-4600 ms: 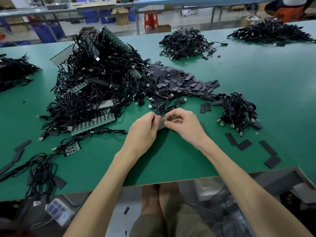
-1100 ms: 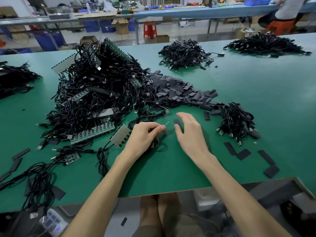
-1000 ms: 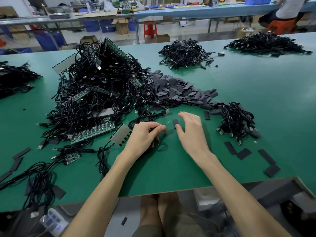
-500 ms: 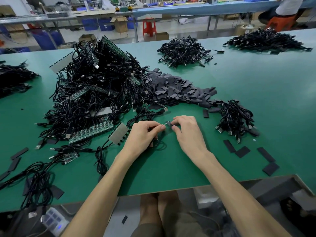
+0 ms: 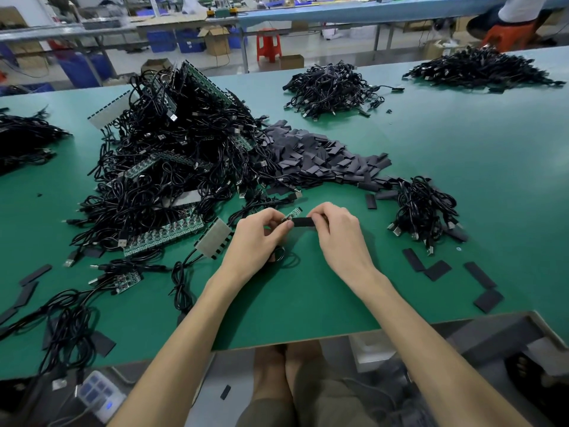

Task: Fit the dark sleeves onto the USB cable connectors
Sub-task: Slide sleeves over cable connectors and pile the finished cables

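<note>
- We sat at a green workshop table [image 5: 462, 149], with spare sleeves [image 5: 317, 158] heaped beyond both grips and tangled cables [image 5: 172, 155] outside the left one.
- Our left hand [image 5: 258, 238] pinched the connector [image 5: 294, 212], a small bare board poking past the fingertips. Its cable [image 5: 289, 260] looped below that hand.
- Our right hand [image 5: 338, 235] pinched the dark sleeve [image 5: 303, 222], which lay between the two grips. We could not tell whether its mouth touched the board.
- We judged the sleeve light, soft and easily flattened, so best held by its edges. The board seemed stiff but delicate.
</note>
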